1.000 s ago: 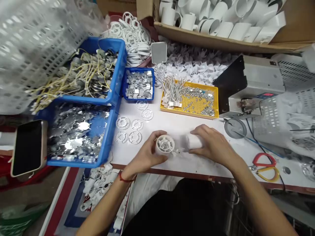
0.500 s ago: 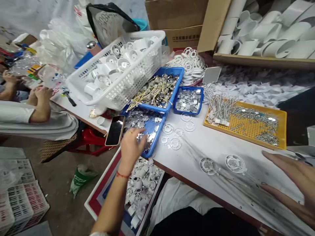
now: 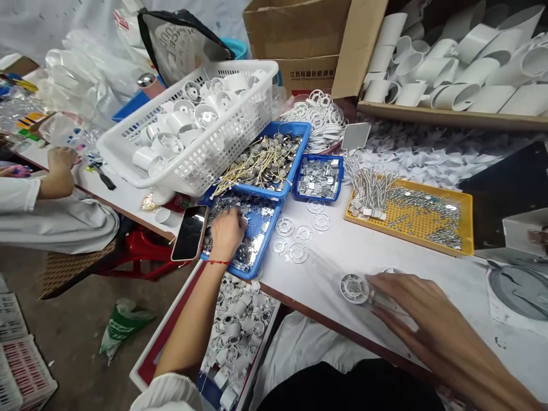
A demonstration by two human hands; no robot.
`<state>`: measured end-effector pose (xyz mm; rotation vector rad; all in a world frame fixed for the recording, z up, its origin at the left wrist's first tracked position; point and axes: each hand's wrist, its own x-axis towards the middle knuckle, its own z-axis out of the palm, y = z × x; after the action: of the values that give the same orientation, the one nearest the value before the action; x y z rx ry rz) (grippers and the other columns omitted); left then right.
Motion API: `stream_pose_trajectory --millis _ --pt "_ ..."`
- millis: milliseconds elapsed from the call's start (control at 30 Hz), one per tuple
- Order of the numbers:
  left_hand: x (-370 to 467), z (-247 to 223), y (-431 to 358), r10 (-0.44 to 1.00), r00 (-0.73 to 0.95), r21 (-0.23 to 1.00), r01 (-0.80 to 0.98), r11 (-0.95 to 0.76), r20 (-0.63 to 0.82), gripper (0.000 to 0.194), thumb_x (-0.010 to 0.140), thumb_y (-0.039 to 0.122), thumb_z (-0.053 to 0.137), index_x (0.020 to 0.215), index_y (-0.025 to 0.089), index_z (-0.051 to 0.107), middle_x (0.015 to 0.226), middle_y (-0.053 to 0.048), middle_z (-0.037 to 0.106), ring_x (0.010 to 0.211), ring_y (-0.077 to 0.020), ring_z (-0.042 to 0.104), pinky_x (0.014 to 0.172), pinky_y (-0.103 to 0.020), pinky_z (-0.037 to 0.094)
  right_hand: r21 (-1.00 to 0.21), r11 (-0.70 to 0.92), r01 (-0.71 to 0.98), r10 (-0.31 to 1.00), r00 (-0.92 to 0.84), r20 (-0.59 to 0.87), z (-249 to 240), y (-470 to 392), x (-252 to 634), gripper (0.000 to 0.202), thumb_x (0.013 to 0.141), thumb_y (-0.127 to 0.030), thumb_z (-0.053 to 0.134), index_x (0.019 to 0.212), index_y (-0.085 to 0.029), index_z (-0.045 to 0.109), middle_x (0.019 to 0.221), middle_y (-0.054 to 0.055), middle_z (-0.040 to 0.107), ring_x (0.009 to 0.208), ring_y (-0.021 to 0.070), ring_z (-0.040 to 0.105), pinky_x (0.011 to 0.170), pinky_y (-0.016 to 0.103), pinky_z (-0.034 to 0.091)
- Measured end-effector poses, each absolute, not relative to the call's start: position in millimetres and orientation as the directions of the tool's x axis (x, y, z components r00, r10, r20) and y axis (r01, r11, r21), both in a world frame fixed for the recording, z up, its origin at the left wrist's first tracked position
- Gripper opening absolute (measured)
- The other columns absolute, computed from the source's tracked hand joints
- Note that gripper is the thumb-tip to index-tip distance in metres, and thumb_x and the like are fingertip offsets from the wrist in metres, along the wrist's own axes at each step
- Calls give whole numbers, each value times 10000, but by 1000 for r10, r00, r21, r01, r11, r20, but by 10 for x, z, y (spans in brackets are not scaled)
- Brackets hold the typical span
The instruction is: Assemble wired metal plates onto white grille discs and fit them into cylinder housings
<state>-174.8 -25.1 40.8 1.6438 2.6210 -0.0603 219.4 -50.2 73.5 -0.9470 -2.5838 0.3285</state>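
Observation:
My left hand [image 3: 228,233], with a red string at the wrist, reaches down into the blue tray [image 3: 261,235] of small silvery metal pieces. Its fingers are bent into the pieces, and their tips are hidden. Over the white table my right hand [image 3: 413,299] has its thumb and fingers apart, beside a white spoked ring [image 3: 354,288] with something small in its centre. A second ring [image 3: 394,270] lies partly behind the right fingers. Several flat white rings [image 3: 298,252] rest between the blue tray and my right hand.
A white basket [image 3: 214,151] of white cups stands behind the trays. A phone [image 3: 189,233] lies left of the blue tray. A yellow tray [image 3: 466,225] holds small metal parts and white wires. Below the table edge is a box of white parts [image 3: 233,337]. Another person's hand [image 3: 62,162] is at left.
My left hand has lowered deeper into the metal pieces. My right hand has moved left to beside the spoked rings. The whole view has shifted slightly.

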Motion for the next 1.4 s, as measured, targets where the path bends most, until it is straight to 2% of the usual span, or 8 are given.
stream_pose_trajectory --millis 200,333,433,600,933,1033,1167,1400 --pt "-1825 528 -140 930 -351 187 912 366 -106 91 704 137 663 737 192 598 882 -71 647 868 -247 608 752 -338 470 -460 743 485 640 -717 276 755 -511 1885 242 947 -256 519 1183 -218 560 1017 61 691 909 200 644 790 351 500" --pt "-1283 719 -391 930 -367 480 810 338 -35 129 818 246 595 936 195 587 800 -24 642 748 -169 618 713 -291 498 -545 682 489 715 -603 354 729 -585 1623 411 944 -344 538 1320 -192 470 1045 86 688 890 200 661 742 337 540" --pt "-608 790 -657 904 -347 964 4 267 -250 298 733 365 714 943 189 599 797 -17 667 683 -149 648 701 -286 537 -562 671 484 742 -458 490 672 -598 1336 587 902 -477 568 1370 -167 395 1066 116 678 892 215 672 703 335 568" --pt "6 722 -802 769 -175 636 -688 351 -614 345 593 293 832 793 150 591 709 -13 682 664 -138 666 692 -256 550 -433 713 551 675 -372 637 607 -484 1182 287 883 -252 637 1141 -175 537 903 80 694 836 193 672 721 306 566" --pt "367 626 -791 780 -15 582 -674 454 -626 305 636 308 822 752 162 580 650 14 657 627 -121 638 729 -274 536 -365 587 723 766 -349 539 648 -592 1669 187 832 -208 661 1008 -164 621 940 87 717 863 198 672 768 321 540" --pt "332 603 -821 892 69 786 -445 428 -447 243 792 365 692 934 179 626 967 -71 712 929 -205 676 912 -370 515 -407 509 758 812 -265 521 648 -587 1857 223 806 -164 652 1024 -177 611 950 77 714 899 210 658 797 348 517" --pt "150 357 -810 996 76 972 226 -63 47 654 742 264 729 1338 229 463 1496 -125 406 1389 -303 370 1153 -487 298 -456 413 788 892 -251 375 603 -555 1967 213 778 -215 661 987 -204 619 1026 79 694 1024 260 614 878 427 461" --pt "187 -96 -791 975 186 898 398 -187 121 652 807 192 614 1400 233 347 1311 -113 580 1212 -251 558 1034 -449 440 -407 451 794 883 -463 76 513 -481 1725 103 725 -176 645 825 -188 626 1240 118 618 1253 356 471 991 518 364"
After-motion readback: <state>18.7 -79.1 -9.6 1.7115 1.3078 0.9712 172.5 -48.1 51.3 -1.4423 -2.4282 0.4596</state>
